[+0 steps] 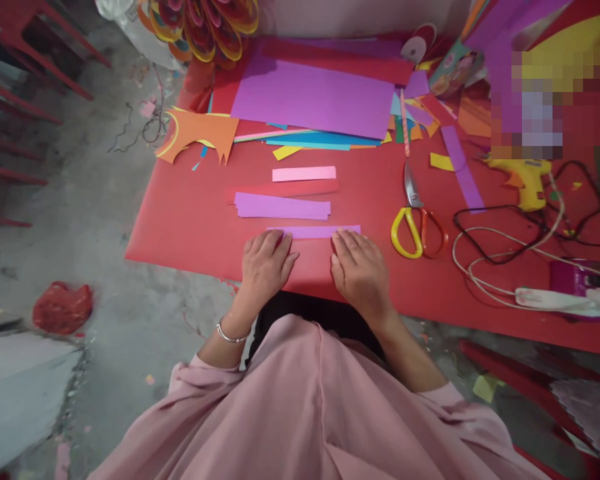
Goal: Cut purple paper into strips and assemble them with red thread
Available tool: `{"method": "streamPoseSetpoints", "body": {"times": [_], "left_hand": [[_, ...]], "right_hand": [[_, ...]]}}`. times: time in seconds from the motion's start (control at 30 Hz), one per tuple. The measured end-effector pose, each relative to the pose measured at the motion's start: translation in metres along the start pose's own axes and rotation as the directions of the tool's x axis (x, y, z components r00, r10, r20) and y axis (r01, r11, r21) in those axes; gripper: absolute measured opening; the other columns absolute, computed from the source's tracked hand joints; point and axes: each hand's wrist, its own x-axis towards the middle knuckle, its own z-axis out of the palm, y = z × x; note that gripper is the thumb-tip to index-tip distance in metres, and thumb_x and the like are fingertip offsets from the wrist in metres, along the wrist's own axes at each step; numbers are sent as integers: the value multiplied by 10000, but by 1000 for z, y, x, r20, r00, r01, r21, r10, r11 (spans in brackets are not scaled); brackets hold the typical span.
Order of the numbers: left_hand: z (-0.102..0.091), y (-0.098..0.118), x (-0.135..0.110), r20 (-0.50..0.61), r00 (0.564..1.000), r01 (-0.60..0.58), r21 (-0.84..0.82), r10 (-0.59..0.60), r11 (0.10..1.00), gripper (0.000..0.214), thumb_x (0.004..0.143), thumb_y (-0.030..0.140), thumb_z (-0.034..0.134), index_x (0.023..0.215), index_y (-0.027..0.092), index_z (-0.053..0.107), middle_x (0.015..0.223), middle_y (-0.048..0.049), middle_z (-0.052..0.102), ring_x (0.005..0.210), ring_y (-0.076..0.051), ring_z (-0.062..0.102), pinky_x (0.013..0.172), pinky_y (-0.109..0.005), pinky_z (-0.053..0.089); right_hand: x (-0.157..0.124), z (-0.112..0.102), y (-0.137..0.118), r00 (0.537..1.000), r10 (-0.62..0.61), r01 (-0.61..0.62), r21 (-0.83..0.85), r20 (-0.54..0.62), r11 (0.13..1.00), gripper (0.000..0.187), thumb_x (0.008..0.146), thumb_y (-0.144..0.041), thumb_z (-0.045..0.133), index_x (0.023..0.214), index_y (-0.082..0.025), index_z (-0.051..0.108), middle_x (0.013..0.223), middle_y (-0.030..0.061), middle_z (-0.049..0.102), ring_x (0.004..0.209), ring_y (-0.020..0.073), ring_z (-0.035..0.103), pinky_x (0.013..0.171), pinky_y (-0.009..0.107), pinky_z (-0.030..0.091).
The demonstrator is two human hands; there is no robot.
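A narrow purple paper strip [314,231] lies flat on the red table [180,213] near its front edge. My left hand [266,262] rests palm down with its fingertips on the strip's left end, fingers stretched out. My right hand [360,265] lies flat the same way, fingertips pressing the strip's right end. Just beyond the strip lie a stack of purple strips [282,206], a red strip [285,189] and a pink strip [304,173].
Yellow-and-orange-handled scissors [416,220] lie right of my right hand. A yellow glue gun [526,179], tangled cables [510,247] and a power strip [565,300] fill the right side. A large purple sheet [315,99] and coloured scraps cover the back. Concrete floor lies to the left.
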Motion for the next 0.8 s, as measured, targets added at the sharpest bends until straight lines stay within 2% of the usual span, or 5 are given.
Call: {"method": "streamPoseSetpoints", "body": {"times": [0.1, 0.2, 0.37, 0.57, 0.8], "left_hand": [[-1, -1, -4, -38, 999, -5, -24, 4, 1000, 391, 1039, 408, 571, 1322, 183, 721, 1337, -183, 702, 1273, -340, 631, 1048, -491, 490], [-1, -3, -8, -83, 995, 46, -42, -49, 998, 350, 1030, 382, 588, 1273, 188, 746, 1369, -186, 671, 1292, -335, 617, 1074, -497, 508], [-1, -6, -13, -111, 990, 82, -14, -83, 997, 328, 1019, 377, 616, 1238, 187, 768, 1302, -183, 697, 1253, -333, 636, 1056, -504, 522], [3, -8, -14, -168, 978, 105, -94, -120, 990, 285, 1021, 357, 615, 1180, 180, 772, 1218, -157, 753, 1192, -289, 701, 1062, -474, 562], [4, -7, -17, -218, 966, 122, -84, -138, 989, 285, 1030, 344, 593, 1188, 181, 765, 1191, -147, 757, 1170, -274, 722, 1035, -435, 590]], "right_hand": [[1, 3, -1, 999, 18, -19, 31, 29, 999, 449, 1043, -225, 506, 1453, -127, 658, 1465, 160, 683, 1406, 298, 620, 1205, 479, 465], [0, 4, 1, 999, 18, -19, 28, 28, 999, 424, 1040, -223, 519, 1418, -125, 686, 1453, 156, 690, 1393, 298, 635, 1196, 476, 481], [0, 5, 1, 1000, 15, -15, 24, 3, 1000, 408, 1031, -213, 545, 1396, -114, 699, 1447, 152, 694, 1386, 294, 642, 1202, 467, 479], [0, 6, 1, 1000, 30, -30, 46, 9, 998, 395, 1029, -209, 544, 1372, -116, 718, 1436, 152, 700, 1385, 292, 643, 1203, 474, 484], [-1, 7, 1, 999, 32, -31, 57, -7, 998, 393, 1021, -194, 554, 1367, -125, 727, 1420, 152, 709, 1378, 296, 650, 1197, 490, 498]]}}
